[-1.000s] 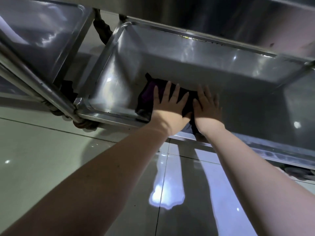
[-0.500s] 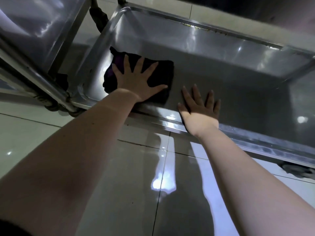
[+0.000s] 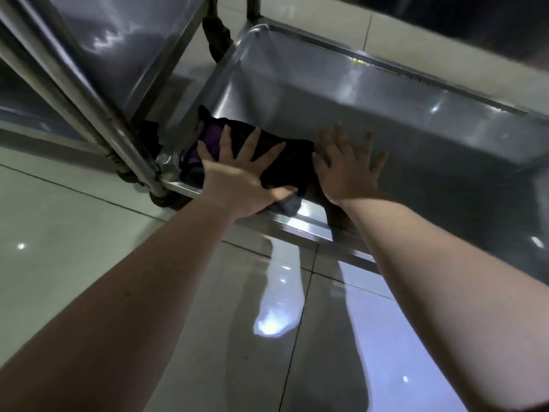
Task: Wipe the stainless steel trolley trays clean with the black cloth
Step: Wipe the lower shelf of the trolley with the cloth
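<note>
Head camera: my left hand (image 3: 237, 176), fingers spread, presses the black cloth (image 3: 297, 165) into the lower tray (image 3: 416, 120) corner; right hand (image 3: 347, 171) rests flat alongside. Most of the tray floor probably awaits wiping.

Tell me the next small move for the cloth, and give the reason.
Probably slide the black cloth rightward along the tray floor. The left hand presses it flat in the near left corner, the right hand lies flat on bare steel beside it, and most of the tray stretches away to the right.
</note>
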`<state>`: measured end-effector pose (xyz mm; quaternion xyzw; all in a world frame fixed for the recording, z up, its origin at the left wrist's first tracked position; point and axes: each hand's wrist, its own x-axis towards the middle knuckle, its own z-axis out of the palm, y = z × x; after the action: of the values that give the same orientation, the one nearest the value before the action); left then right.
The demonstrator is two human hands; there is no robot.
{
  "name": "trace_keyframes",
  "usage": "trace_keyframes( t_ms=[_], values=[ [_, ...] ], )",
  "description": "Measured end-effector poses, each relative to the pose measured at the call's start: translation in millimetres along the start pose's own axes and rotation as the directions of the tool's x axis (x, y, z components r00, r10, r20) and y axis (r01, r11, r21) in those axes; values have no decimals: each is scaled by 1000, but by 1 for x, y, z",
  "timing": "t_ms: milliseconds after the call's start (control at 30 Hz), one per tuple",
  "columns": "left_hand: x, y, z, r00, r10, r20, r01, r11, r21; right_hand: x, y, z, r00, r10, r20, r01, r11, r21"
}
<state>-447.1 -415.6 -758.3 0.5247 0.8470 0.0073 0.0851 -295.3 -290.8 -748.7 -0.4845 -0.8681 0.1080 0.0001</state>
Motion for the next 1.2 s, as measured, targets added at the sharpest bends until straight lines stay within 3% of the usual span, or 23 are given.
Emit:
trace_keyframes(
  t_ms=[267,667,900,1033,1200],
  values=[
    [8,-6,10,997,9,-70,-10,1000,-9,-1,7,25,999,7,-52,-12,996,-85],
    [167,7,-22,998,52,25,-53,998,22,5,11,26,1000,8,-28,-11,995,-104],
    [89,-10,-17,997,50,63,-52,998,39,4,12,24,999,9,-37,-12,995,-95],
    [4,-38,7,995,67,-78,-66,998,23,5,11,24,999,8,-52,-12,997,-76],
    [-3,-37,11,993,36,-110,-30,998,61,2,28,19,999,-49,-15,48,998,-42]
  ],
)
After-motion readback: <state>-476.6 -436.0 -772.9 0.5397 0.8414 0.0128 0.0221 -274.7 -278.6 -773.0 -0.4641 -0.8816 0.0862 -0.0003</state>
